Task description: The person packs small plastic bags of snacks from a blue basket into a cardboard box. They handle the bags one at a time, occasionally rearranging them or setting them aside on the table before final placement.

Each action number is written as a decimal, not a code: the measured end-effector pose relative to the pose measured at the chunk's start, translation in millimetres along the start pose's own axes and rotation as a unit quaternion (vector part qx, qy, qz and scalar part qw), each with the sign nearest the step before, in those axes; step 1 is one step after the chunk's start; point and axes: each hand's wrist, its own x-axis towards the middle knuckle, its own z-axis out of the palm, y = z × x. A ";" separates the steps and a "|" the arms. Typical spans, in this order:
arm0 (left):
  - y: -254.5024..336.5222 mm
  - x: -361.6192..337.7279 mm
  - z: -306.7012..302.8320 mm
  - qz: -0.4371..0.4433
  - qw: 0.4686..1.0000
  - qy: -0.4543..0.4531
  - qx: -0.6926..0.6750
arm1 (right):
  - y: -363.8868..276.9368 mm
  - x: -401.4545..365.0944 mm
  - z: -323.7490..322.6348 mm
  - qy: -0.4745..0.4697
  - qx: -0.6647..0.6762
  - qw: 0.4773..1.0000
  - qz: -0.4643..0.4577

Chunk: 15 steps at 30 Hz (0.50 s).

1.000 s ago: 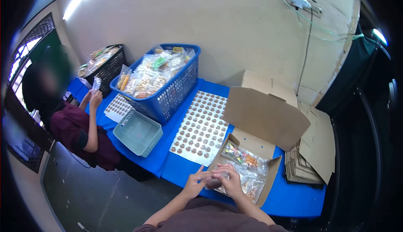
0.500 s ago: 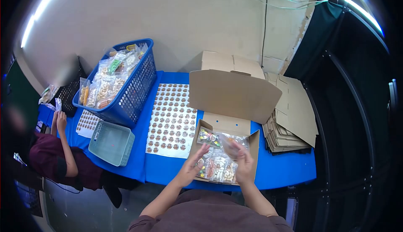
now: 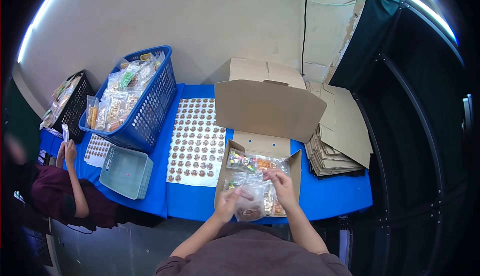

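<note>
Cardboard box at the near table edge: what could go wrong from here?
1. The cardboard box sits right at the near edge of the blue table; pressing with the left hand or right hand might tip it off.
2. The clear packet by the left hand lies at the box's front wall and may slip out.

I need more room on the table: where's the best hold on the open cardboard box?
Probably grip the box by its two side walls, coming from the near edge. The lid stands open along the far side, and bags fill the inside, so those upright walls are the free, firm parts.
</note>
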 end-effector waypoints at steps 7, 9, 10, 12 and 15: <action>-26.3 -0.6 -29.5 -0.047 0.975 0.143 -0.162 | -20.9 -18.4 26.9 -0.216 -0.142 0.966 0.014; -39.6 3.1 -34.9 -0.053 0.966 0.177 -0.180 | 13.9 -15.8 28.8 -0.208 -0.110 0.970 0.068; -38.0 4.2 -36.1 -0.059 0.955 0.211 -0.199 | 20.1 -13.6 32.1 -0.199 -0.078 0.969 0.124; -21.0 8.2 -36.5 -0.024 0.953 0.250 -0.170 | 28.6 -7.8 32.1 -0.177 -0.136 0.972 0.070; -13.3 3.6 -61.9 0.010 0.948 0.296 -0.116 | 80.0 -2.5 21.7 -0.011 0.018 0.987 0.160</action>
